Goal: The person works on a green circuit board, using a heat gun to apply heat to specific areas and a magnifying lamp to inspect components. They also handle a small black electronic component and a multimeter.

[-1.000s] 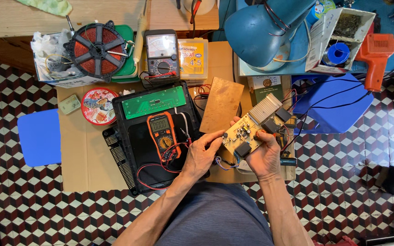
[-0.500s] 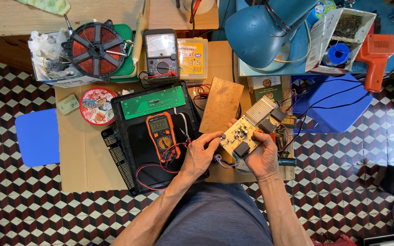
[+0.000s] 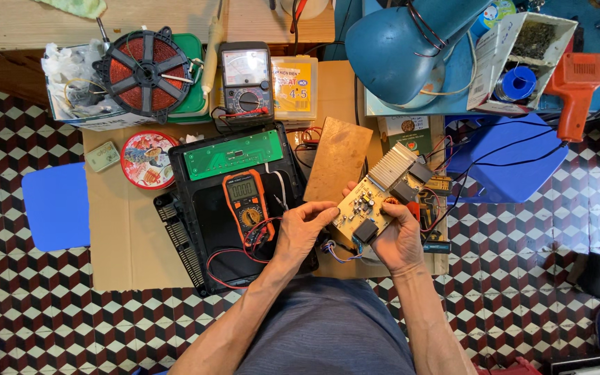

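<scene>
Both hands hold a tan circuit board [image 3: 378, 196] with a silver finned heatsink and black parts, tilted up over the cardboard. My right hand [image 3: 402, 239] grips its lower right edge from below. My left hand [image 3: 303, 226] pinches its left edge with fingertips. Coloured wires hang from the board's underside. An orange digital multimeter [image 3: 246, 203] with red and black leads lies on a black open appliance casing [image 3: 206, 229] just left of my left hand.
A green circuit board [image 3: 233, 154] rests on the casing. Behind are an analogue meter [image 3: 246, 78], a copper coil disc [image 3: 147, 71], a yellow box [image 3: 294, 88], a wooden block [image 3: 338, 158], a blue lamp [image 3: 404, 52] and an orange tool [image 3: 574, 80]. A round tin [image 3: 148, 160] sits left.
The circuit board has been tipped slightly between my hands; both hands stay in nearly the same place.
</scene>
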